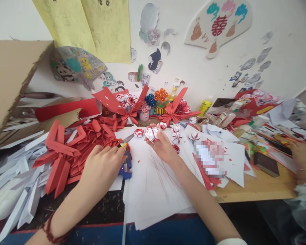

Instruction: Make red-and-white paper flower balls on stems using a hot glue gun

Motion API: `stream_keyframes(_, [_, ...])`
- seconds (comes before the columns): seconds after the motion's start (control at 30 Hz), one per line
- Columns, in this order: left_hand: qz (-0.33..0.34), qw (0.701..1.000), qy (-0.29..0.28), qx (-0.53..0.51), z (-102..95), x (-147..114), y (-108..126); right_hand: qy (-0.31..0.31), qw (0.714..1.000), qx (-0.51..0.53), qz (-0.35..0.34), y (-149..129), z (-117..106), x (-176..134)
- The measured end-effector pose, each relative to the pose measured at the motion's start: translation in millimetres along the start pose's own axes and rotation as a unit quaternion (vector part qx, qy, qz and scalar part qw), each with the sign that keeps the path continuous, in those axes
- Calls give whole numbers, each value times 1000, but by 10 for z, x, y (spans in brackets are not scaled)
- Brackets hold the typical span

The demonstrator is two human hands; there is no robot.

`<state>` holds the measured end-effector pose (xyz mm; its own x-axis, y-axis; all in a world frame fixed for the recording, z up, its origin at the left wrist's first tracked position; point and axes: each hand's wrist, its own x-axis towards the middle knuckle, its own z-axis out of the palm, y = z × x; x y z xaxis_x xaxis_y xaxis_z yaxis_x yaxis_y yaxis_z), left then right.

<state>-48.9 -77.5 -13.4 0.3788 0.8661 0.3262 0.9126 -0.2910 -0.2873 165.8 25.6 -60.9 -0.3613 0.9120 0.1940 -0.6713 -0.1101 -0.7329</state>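
Paper flower (151, 133), held in right fingers (162, 139)

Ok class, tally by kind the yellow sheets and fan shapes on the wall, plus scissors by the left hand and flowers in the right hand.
Yellow sheets: 2
Fan shapes: 2
Scissors: 1
Flower in right hand: 1
Total: 6

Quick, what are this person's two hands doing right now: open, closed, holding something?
Left hand: curled, by the scissors; whether it grips them cannot be told.
Right hand: closed on a red-and-white paper flower.
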Motion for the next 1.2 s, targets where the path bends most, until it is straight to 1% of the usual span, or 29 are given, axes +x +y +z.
stream_keyframes(0.13, [-66, 994, -91, -1, 168, -379, 3, 5, 999, -16, 31, 38, -63, 29])
stream_keyframes(0.23, [-71, 987, -147, -8, 275, -496, 15, 26, 998, -54, 25, 92, -110, 75])
stream_keyframes(0.3, [-60, 983, -175, -18, 292, -458, -5, 38, 996, -84, 11, 122, -120, 93])
stream_keyframes(0.37, [-45, 980, -192, -32, 276, -361, -52, 38, 994, -100, 7, 138, -114, 96])
stream_keyframes(0.47, [0, 973, -218, -75, 241, -221, -134, 36, 992, -124, 4, 149, -102, 84])
stream_keyframes(0.57, [36, 966, -234, -108, 224, -191, -166, 34, 977, -208, 0, 174, -121, 70])
stream_keyframes(0.63, [25, 970, -221, -99, 216, -243, -147, 15, 958, -286, -1, 205, -152, 66])
stream_keyframes(0.77, [-35, 984, -161, -64, 221, -440, -86, -42, 913, -405, -8, 276, -226, 62])
stream_keyframes(0.83, [-65, 990, -110, -63, 264, -542, -78, -61, 889, -454, -8, 301, -256, 53])
stream_keyframes(0.9, [-83, 992, -45, -85, 342, -634, -85, -82, 862, -501, 6, 314, -275, 37])
stream_keyframes(1.0, [-85, 979, 43, -180, 475, -756, -107, -108, 832, -543, 8, 304, -264, 9])
stream_keyframes(1.03, [-85, 970, 64, -221, 507, -793, -117, -109, 826, -552, -9, 293, -245, 2])
stream_keyframes(1.1, [-96, 947, 93, -293, 532, -866, -142, -105, 813, -569, -68, 263, -182, -8])
stream_keyframes(1.2, [-123, 918, 103, -363, 497, -965, -198, -108, 783, -589, -171, 233, -46, -21])
